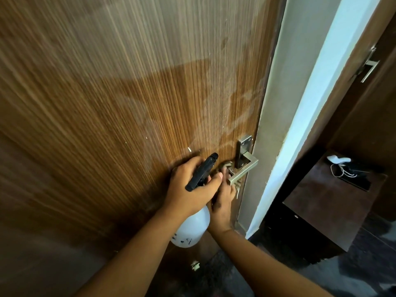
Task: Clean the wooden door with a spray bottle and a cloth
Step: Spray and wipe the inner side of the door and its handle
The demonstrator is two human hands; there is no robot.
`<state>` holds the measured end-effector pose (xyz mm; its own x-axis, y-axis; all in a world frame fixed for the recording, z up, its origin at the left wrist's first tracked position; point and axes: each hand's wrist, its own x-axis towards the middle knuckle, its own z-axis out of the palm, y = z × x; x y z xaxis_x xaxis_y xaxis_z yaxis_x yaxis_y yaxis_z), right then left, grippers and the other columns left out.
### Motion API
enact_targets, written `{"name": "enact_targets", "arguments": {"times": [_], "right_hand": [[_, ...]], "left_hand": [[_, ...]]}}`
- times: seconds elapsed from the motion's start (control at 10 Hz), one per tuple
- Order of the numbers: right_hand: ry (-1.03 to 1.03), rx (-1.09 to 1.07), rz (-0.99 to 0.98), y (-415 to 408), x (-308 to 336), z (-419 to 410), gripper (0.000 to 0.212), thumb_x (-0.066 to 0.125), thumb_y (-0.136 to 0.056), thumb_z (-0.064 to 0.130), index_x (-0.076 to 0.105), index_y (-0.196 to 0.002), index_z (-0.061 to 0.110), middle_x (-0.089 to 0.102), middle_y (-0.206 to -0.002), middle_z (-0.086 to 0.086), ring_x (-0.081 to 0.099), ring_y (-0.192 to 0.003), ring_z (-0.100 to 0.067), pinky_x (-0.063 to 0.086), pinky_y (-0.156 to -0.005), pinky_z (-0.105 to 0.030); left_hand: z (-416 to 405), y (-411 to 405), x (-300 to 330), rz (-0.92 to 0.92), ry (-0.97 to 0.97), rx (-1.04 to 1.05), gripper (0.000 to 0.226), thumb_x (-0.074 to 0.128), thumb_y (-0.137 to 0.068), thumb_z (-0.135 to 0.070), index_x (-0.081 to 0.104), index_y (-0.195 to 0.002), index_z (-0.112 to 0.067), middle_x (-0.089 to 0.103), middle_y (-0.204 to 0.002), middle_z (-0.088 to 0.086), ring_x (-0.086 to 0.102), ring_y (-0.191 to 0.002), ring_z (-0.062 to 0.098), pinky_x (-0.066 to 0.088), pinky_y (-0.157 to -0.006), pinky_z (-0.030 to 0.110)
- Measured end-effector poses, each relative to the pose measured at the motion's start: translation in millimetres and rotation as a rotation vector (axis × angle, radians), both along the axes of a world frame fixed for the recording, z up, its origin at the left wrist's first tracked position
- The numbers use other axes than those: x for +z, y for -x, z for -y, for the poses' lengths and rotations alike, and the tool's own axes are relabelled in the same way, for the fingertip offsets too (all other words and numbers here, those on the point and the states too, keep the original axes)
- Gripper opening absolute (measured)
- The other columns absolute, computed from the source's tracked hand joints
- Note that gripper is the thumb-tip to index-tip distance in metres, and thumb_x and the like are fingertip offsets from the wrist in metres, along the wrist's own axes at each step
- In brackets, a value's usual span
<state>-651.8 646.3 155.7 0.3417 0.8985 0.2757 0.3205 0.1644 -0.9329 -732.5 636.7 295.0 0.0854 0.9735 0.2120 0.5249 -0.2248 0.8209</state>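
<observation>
Left hand fingers curled round spray bottle; right hand holds cloth.

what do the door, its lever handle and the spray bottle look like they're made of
Door: wood or wood-look veneer, semi-gloss; fine straight grain lines and a soft sheen.
Lever handle: brushed metal, probably steel; silver-grey, square edges, screwed backplate.
Spray bottle: translucent white plastic body, matte black plastic trigger head, gripped by the left hand.

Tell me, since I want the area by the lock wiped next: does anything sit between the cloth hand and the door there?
Yes. The metal lever handle juts out over the right hand and its cloth, and the left hand with the spray bottle crowds in beside them.
</observation>
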Motion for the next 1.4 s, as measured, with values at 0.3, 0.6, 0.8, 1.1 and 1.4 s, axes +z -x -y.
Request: {"name": "enact_targets", "arguments": {"times": [0.3,0.6,0.8,1.1,1.4], "right_hand": [[-0.014,0.079,0.171,-20,2,-29,0.065,0.046,-0.086,0.039,0.057,-0.124,-0.012,0.051,-0.131,-0.033,0.037,-0.130,-0.047,0.028,-0.112,-0.060],[0.250,-0.081,-0.466,14,39,-6,0.064,0.055,-0.095,0.015,0.023,-0.149,0.002,0.022,-0.154,-0.024,0.022,-0.144,-0.036,0.020,-0.120,-0.041],[0.480,-0.093,-0.796,26,62,-22,0.068,0.062,-0.095,0.026,0.025,-0.152,0.017,0.035,-0.151,-0.010,0.035,-0.139,-0.029,0.027,-0.116,-0.036],[0.598,-0.360,-0.986,7,126,-58,0.053,0.050,-0.098,0.031,0.034,-0.142,0.008,0.047,-0.135,-0.018,0.044,-0.126,-0.034,0.034,-0.100,-0.041],[0.471,-0.275,-0.735,-6,151,-69,0.068,0.041,-0.097,0.053,0.019,-0.153,0.023,0.025,-0.154,-0.012,0.026,-0.141,-0.034,0.022,-0.115,-0.052]], "left_hand": [[0,3,-1,-0.009,0.002,0.012,0.017,0.080,-0.083,-0.028,0.065,-0.081,-0.021,0.066,-0.072,-0.009,0.065,-0.069,0.005,0.050,-0.063,0.015],[7,1,8,0.007,0.008,0.016,0.022,0.080,-0.084,-0.027,0.065,-0.082,-0.011,0.065,-0.068,-0.001,0.064,-0.066,0.010,0.051,-0.065,0.020],[18,10,32,0.044,-0.041,0.006,0.032,0.074,-0.074,-0.048,0.069,-0.085,-0.019,0.069,-0.073,-0.006,0.069,-0.071,0.007,0.055,-0.063,0.019],[29,18,41,0.127,0.034,-0.034,0.017,0.085,-0.079,-0.032,0.072,-0.088,-0.025,0.071,-0.075,-0.012,0.068,-0.067,0.002,0.049,-0.060,0.014],[21,27,51,0.174,0.008,-0.032,0.012,0.080,-0.083,-0.028,0.072,-0.087,-0.020,0.072,-0.075,-0.004,0.066,-0.063,0.007,0.052,-0.058,0.018]]}}
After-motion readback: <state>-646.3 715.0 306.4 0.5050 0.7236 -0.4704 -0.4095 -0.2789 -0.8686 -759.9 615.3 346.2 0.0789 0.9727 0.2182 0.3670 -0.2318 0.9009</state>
